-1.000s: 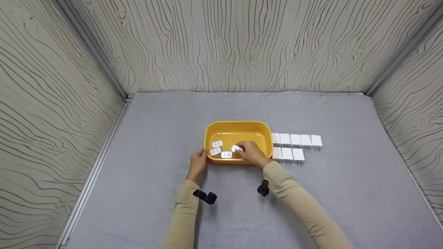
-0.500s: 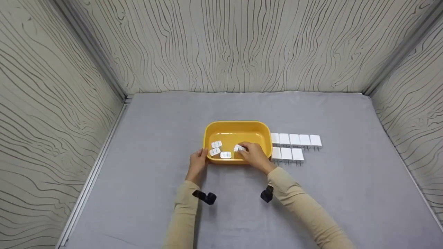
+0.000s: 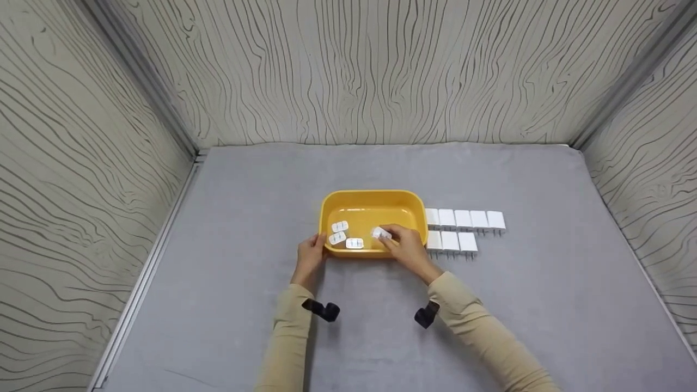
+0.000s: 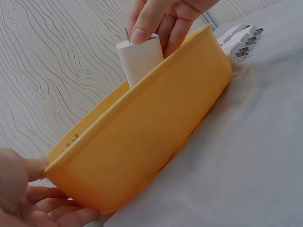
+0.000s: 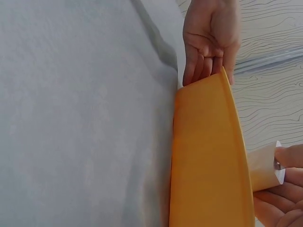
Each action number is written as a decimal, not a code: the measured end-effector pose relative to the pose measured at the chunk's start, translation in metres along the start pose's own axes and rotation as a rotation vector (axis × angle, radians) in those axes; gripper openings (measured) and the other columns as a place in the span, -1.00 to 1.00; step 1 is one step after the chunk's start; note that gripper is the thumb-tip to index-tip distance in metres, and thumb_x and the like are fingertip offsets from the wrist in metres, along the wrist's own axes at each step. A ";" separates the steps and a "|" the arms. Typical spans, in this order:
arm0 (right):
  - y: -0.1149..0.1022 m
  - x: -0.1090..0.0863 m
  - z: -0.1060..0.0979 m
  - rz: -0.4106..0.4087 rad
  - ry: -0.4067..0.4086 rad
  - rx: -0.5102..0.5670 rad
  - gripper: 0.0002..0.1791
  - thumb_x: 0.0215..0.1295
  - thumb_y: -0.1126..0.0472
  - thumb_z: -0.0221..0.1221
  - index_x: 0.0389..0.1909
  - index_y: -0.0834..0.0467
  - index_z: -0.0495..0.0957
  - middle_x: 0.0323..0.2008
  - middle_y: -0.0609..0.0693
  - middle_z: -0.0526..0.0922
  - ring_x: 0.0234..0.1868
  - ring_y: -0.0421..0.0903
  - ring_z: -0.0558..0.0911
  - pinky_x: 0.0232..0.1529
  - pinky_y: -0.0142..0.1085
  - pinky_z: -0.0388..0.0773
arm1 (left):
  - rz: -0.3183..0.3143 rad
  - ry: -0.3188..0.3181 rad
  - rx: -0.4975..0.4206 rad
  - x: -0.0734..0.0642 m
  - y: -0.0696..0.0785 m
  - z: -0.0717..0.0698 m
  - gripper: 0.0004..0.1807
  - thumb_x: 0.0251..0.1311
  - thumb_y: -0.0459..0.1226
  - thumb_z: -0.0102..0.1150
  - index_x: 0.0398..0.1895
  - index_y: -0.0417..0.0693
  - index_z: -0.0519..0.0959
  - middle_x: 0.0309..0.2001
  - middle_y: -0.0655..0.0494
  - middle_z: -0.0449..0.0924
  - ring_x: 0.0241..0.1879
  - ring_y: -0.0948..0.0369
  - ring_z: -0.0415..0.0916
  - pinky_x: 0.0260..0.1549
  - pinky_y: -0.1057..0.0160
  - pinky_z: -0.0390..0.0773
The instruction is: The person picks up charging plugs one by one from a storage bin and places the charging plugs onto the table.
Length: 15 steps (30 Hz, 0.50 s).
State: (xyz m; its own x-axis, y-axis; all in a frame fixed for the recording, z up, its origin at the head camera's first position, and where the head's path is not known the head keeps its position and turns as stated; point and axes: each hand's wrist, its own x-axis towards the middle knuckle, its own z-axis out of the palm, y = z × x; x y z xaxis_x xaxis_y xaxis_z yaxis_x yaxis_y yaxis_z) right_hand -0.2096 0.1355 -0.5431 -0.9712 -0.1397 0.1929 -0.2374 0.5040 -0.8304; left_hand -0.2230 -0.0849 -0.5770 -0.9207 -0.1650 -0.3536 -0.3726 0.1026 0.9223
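A yellow tub (image 3: 373, 253) stands on the grey cloth. My left hand (image 3: 311, 255) grips its near left corner, thumb at the rim and fingers underneath, as the left wrist view shows. Inside the tub, my right hand (image 3: 407, 249) pinches a white plug-in charger (image 4: 141, 59) between thumb and fingers, with its pronged end up by the thumb. Three more chargers lie toward the left of the tub with prongs upward: one (image 3: 340, 226) farther back, one (image 3: 337, 238) just before it, and one (image 3: 354, 243) by the near wall.
Right of the tub, white chargers lie side by side in a back row (image 3: 471, 219) and a shorter front row (image 3: 458, 241), prongs toward me. The tub partly overlaps both rows. Wood-patterned panels (image 3: 348, 71) enclose the grey table (image 3: 245, 207) at the back and sides.
My right hand has drawn slightly right and nearer me inside the tub, bringing the pinched charger along. The left hand keeps its grip on the corner, and the other chargers lie as before.
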 end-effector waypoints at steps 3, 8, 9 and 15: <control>-0.001 -0.001 -0.001 0.016 0.024 0.028 -0.75 0.20 0.43 0.22 -0.10 0.44 0.60 -0.12 0.33 0.68 -0.02 0.18 0.68 0.01 -0.12 0.60 | -0.002 -0.003 0.005 0.000 0.001 0.000 -0.51 0.46 -0.17 -0.11 0.26 -0.37 0.37 -0.26 0.02 0.55 -0.38 0.34 0.40 -0.39 0.47 0.40; -0.002 -0.003 -0.003 0.078 0.062 0.144 -0.74 0.18 0.45 0.23 -0.10 0.47 0.58 -0.11 0.39 0.66 -0.01 0.25 0.67 -0.03 -0.15 0.62 | -0.012 0.001 -0.002 -0.001 0.001 0.000 -0.52 0.46 -0.17 -0.11 0.26 -0.35 0.38 -0.15 -0.05 0.59 -0.35 0.35 0.42 -0.36 0.47 0.44; -0.002 -0.004 -0.004 0.092 0.070 0.163 -0.73 0.18 0.44 0.23 -0.10 0.47 0.58 -0.10 0.39 0.66 -0.01 0.25 0.67 -0.03 -0.17 0.62 | -0.008 0.003 -0.006 -0.001 0.001 0.000 -0.53 0.46 -0.18 -0.10 0.25 -0.36 0.39 -0.15 -0.05 0.60 -0.36 0.35 0.42 -0.37 0.47 0.45; -0.008 -0.011 -0.011 0.109 0.108 0.198 -0.71 0.17 0.41 0.25 -0.09 0.48 0.58 -0.09 0.40 0.65 0.00 0.25 0.67 -0.06 -0.23 0.62 | 0.006 0.010 -0.021 -0.001 0.001 0.000 -0.55 0.45 -0.20 -0.09 0.21 -0.39 0.42 -0.22 -0.06 0.62 -0.42 0.36 0.43 -0.40 0.44 0.49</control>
State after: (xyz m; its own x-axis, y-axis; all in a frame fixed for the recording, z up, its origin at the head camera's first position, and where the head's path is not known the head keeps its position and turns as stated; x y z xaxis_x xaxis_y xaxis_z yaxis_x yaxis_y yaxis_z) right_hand -0.1974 0.1421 -0.5333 -0.9898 0.0041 0.1424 -0.1329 0.3331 -0.9335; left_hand -0.2226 -0.0844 -0.5762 -0.9219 -0.1739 -0.3462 -0.3640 0.0829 0.9277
